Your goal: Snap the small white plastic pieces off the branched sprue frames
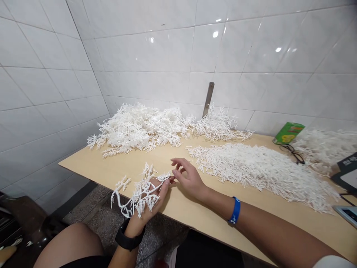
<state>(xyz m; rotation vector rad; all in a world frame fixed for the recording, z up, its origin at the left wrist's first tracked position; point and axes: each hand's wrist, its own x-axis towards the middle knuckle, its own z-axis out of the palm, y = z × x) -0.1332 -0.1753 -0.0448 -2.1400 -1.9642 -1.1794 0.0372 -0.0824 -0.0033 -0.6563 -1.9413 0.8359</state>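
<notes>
My left hand [156, 208] is closed around a white branched plastic sprue [146, 193] with many thin prongs. The sprue spreads over the palm and past the wrist, above the table's front edge. My right hand [191, 178] is close to the left fingertips, at the sprue's tip. Its index finger and thumb are bent and stand apart, with nothing visible between them; its other fingers are partly hidden. To the right of this hand lies a wide, flat heap of loose small white plastic sticks [251, 163].
Tangled white sprues [139, 124] are piled along the wall, with a smaller clump [216, 124] by a metal bracket [208, 98]. On the right are a green packet [290, 133], black glasses [292, 152], another white pile [326, 147] and a phone [347, 214]. The wooden tabletop [92, 163] ends at left.
</notes>
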